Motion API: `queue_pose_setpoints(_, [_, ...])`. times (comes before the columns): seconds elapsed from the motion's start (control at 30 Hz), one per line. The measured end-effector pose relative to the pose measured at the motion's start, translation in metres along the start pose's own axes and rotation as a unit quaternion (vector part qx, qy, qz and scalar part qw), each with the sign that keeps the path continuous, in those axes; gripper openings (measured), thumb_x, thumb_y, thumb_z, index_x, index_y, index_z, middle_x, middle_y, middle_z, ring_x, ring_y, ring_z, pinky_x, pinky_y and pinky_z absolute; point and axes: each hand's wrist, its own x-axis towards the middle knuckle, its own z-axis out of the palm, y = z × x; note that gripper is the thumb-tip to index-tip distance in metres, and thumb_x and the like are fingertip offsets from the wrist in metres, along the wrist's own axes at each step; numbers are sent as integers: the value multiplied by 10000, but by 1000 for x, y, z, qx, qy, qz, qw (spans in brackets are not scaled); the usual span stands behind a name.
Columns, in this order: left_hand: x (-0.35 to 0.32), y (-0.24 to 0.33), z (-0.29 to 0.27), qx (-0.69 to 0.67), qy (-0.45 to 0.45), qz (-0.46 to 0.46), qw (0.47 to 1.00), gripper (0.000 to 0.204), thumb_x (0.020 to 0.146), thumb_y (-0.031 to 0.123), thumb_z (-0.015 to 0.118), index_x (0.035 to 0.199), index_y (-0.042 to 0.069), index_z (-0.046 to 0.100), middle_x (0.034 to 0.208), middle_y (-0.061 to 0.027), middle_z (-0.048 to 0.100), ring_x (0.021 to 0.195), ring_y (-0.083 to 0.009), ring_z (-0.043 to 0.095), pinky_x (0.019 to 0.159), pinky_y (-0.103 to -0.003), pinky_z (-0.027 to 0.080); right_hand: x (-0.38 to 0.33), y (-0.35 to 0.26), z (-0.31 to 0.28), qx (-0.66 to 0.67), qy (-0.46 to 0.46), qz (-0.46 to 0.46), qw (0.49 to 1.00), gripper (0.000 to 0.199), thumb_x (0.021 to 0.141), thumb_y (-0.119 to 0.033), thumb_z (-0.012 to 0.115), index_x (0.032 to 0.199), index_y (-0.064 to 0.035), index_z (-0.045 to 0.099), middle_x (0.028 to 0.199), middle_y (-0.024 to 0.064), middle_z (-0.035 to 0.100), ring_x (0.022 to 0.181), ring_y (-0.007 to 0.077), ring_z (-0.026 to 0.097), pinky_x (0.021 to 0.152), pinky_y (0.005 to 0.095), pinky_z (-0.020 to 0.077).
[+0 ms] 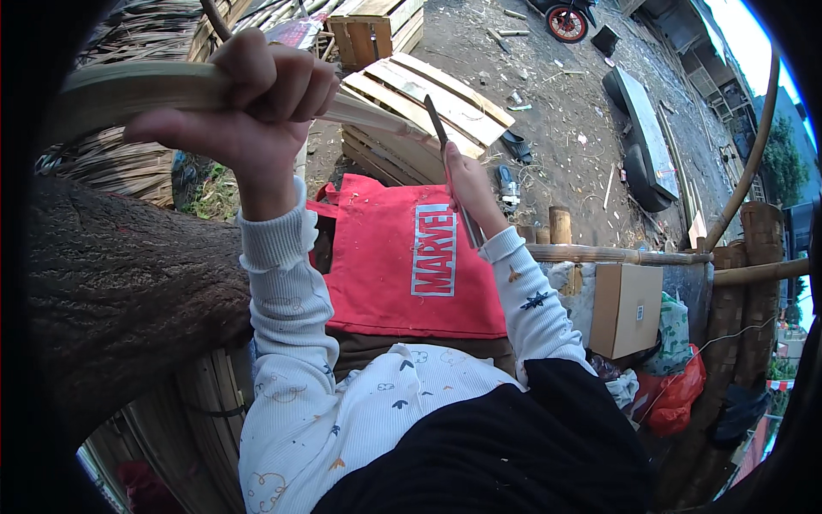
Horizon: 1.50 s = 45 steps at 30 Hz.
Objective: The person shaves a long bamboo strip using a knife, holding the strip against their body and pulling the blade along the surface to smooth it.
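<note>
Gripping a long pale strip (145, 90) in left hand (272, 103), at left; closed fully, with fingers curled over the upper edge. Gripping a dark flat blade (434, 120) in right hand (471, 184), at centre; likewise closed, with tip toward the far side. Unable to confirm contact between strip and blade. Observed a slatted wooden crate (428, 94) at centre, beyond the hands; unable to see inside. Observed a red cloth bag (377, 265) lying flat at near centre, bearing block lettering (434, 250) within a pale rectangular frame. Noted a second crate (360, 43) farther off, left of centre. Noted a brown cardboard box (616, 308) at near right, with a label (640, 312) too small to read. Recorded a red plastic bag (681, 394) and a green-and-white bag (674, 343) beside the box, with contents hidden.
</note>
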Motion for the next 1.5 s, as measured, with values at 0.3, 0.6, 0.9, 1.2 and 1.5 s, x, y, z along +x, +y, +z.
queue_pose_setpoints(0.3, [1, -4, 0, -15, 22, 25, 999, 757, 497, 919, 195, 582, 169, 235, 415, 57, 158, 349, -54, 110, 328, -232, 86, 3, 13, -3, -87, 37, 11, 995, 588, 882, -548, 316, 590, -44, 393, 454, 34, 419, 315, 128, 436, 300, 261, 351])
queue_pose_setpoints(0.6, [11, 8, -2, -8, 15, 14, 1000, 749, 525, 904, 203, 560, 156, 215, 411, 62, 143, 348, -54, 91, 330, -226, 80, -4, 30, 28, 22, 31, -48, 998, 507, 906, -497, 313, 652, -65, 387, 468, -3, 361, 335, 84, 385, 309, 238, 322])
queue_pose_setpoints(0.9, [11, 1, -2, 106, 81, -66, 989, 736, 589, 867, 234, 549, 133, 186, 426, 53, 125, 355, -72, 93, 341, -272, 71, 0, 40, 26, 116, 40, -45, 991, 489, 902, -505, 321, 611, -112, 342, 491, -31, 305, 333, 70, 359, 278, 221, 309])
queue_pose_setpoints(1.2, [13, 11, -32, 85, 117, -48, 988, 691, 653, 836, 181, 549, 153, 185, 432, 61, 104, 371, -69, 68, 350, -263, 59, 12, 42, 34, 87, 57, -66, 992, 500, 912, -481, 311, 599, -96, 366, 466, -20, 332, 330, 81, 367, 283, 236, 301])
queue_pose_setpoints(1.5, [14, 6, -36, 95, 117, -4, 989, 586, 769, 733, 260, 569, 185, 202, 414, 76, 121, 356, -51, 75, 328, -245, 74, 9, 23, 13, -44, 61, -60, 995, 517, 903, -450, 375, 588, -40, 394, 515, 23, 401, 426, 112, 412, 408, 306, 356])
